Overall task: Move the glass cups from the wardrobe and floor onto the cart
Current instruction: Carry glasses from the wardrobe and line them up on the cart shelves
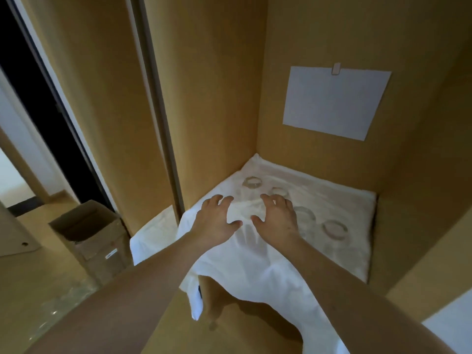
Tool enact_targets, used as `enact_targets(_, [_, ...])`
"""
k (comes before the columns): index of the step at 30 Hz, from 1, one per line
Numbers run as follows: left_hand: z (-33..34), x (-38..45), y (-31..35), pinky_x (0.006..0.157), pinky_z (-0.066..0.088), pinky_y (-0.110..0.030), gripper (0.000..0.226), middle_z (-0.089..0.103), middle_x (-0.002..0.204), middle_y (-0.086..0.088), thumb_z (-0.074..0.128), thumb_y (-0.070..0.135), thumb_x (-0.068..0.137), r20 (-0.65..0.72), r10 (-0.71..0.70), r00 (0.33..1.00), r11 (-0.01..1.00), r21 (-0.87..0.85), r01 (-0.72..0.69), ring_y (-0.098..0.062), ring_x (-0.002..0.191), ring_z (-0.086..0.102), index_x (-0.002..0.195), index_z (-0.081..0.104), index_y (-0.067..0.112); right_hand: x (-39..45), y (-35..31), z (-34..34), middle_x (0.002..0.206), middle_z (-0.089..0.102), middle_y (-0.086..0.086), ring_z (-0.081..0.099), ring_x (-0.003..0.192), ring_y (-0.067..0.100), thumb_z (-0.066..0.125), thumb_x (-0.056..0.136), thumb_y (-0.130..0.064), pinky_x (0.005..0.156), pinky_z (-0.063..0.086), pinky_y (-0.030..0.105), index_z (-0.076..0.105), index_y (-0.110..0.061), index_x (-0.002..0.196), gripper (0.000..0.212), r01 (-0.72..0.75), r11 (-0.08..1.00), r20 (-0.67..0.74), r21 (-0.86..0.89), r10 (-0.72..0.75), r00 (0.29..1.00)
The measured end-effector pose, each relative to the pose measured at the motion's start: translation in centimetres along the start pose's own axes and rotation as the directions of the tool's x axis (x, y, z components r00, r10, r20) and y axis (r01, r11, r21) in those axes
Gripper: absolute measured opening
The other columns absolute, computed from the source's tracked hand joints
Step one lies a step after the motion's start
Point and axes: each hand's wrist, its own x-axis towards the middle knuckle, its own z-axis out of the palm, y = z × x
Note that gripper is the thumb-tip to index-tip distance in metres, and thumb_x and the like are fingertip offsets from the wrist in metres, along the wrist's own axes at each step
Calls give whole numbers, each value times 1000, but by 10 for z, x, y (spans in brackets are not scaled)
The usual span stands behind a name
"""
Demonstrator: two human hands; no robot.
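Both forearms reached into the wardrobe (pixel 219 98) over the white cloth (pixel 255 264) on its shelf. Left hand (pixel 217 221) and right hand (pixel 277 218) spread open, empty, hovering just above cloth. Four glass cups seen beyond: one (pixel 305 217) just beside right hand, one (pixel 334 228) further right, two further back (pixel 279 192) (pixel 252 182). Best taken upright by the walls, one per hand; clear glass on white hard to judge. Cardboard box (pixel 86 233) on floor at left, flaps open, contents unclear. Cart not visible.
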Motion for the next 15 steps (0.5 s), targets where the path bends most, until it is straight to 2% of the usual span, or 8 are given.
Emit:
enact_targets(8, [-13, 94, -16, 110, 39, -44, 78, 35, 159, -5, 66, 53, 90, 102, 187, 977, 982, -51, -182, -30, 143, 33, 154, 34, 23, 45, -7, -6, 149, 48, 5, 39, 135, 29, 62, 95, -44, 109, 39, 42, 47, -23, 148, 60, -190, 981, -163, -33, 182, 970])
enact_targets(15, [-6, 143, -10, 113, 36, -43, 84, 37, 156, -8, 74, 47, 84, 178, 340, 923, 939, -112, -324, -30, 142, 36, 154, 35, 20, 69, -1, -6, 151, 42, 8, 36, 137, 31, 63, 92, -49, 109, 37, 43, 42, -25, 150, 67, -344, 934, -110, -99, 333, 936])
